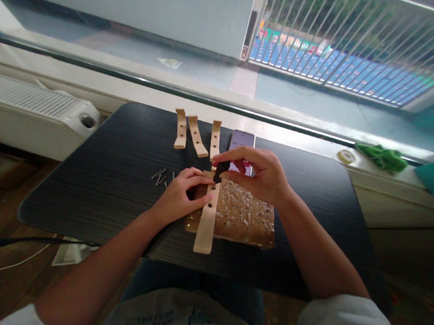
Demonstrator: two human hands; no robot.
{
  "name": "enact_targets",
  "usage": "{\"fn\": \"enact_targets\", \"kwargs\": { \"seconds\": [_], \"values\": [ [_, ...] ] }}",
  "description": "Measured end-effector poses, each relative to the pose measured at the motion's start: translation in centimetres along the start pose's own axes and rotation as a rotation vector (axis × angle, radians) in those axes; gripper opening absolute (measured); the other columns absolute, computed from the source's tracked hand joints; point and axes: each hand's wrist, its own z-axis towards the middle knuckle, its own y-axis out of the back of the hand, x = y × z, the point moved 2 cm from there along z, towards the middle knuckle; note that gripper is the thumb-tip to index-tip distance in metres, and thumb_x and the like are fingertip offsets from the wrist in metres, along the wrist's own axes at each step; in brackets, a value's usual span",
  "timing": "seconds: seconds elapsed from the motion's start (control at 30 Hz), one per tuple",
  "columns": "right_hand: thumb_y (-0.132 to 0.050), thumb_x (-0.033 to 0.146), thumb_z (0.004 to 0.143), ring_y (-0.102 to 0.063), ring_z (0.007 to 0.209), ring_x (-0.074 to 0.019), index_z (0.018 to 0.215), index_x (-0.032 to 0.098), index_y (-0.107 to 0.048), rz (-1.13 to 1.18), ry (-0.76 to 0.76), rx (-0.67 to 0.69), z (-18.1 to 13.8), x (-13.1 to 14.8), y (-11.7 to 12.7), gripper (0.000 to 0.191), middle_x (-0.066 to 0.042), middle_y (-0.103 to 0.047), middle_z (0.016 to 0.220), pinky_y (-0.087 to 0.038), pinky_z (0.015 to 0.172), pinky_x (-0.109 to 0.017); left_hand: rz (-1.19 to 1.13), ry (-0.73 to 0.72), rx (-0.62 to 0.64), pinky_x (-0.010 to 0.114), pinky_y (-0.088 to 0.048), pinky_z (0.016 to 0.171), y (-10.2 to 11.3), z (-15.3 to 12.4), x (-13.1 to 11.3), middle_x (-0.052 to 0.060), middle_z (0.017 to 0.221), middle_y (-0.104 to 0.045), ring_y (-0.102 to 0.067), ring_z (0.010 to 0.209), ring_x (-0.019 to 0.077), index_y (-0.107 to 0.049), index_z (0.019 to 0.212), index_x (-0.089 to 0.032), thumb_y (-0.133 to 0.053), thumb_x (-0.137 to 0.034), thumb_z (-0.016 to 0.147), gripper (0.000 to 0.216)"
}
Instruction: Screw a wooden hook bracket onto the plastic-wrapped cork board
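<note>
A pale wooden piece with drilled holes (206, 226) lies lengthwise over a brown taped cardboard block (245, 215), its near end reaching past the block's edge. My left hand (179, 194) grips that piece from the left, thumb near one hole and fingertips higher up. Between the thumb and fingers of my right hand (263, 173) is a small dark object (222, 170), held right above the upper part of the piece. Its kind is not clear, and the fingers partly cover it. Several metal screws or nails (159, 177) lie left of my left hand.
Three similar wooden pieces (197, 136) lie along the far side of the black table (126, 165). Behind my right hand is a phone (243, 138). A tape roll (346, 156) and a green cloth (380, 158) rest on the windowsill; a radiator (36, 113) stands left.
</note>
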Motion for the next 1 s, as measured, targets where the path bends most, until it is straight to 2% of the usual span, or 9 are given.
{"fn": "enact_targets", "kwargs": {
  "seconds": [0.47,1.0],
  "values": [
    [-0.072,0.022,0.077,-0.041,0.055,-0.0043,0.095,0.018,-0.07,0.028,-0.059,-0.028,-0.14,-0.17,-0.16,0.019,0.002,-0.067,0.077,-0.039,0.053,-0.021,0.003,0.029,0.01,0.037,-0.049,0.091,0.09,-0.1,-0.05,0.004,0.1,-0.06,-0.058,0.096,0.0213,-0.069,0.099,-0.021,-0.067,-0.031,0.079,0.023],
    [-0.075,0.023,0.074,-0.039,0.056,-0.005,0.087,0.018,-0.064,0.07,-0.009,-0.117,-0.32,-0.54,-0.96,0.018,0.004,-0.056,0.07,-0.036,0.051,-0.022,-0.002,0.032,0.019,0.038,-0.049,0.091,0.11,-0.02,-0.17,0.005,0.098,-0.059,-0.058,0.096,0.0212,-0.069,0.1,-0.019,-0.066,-0.03,0.079,0.024]
  ]
}}
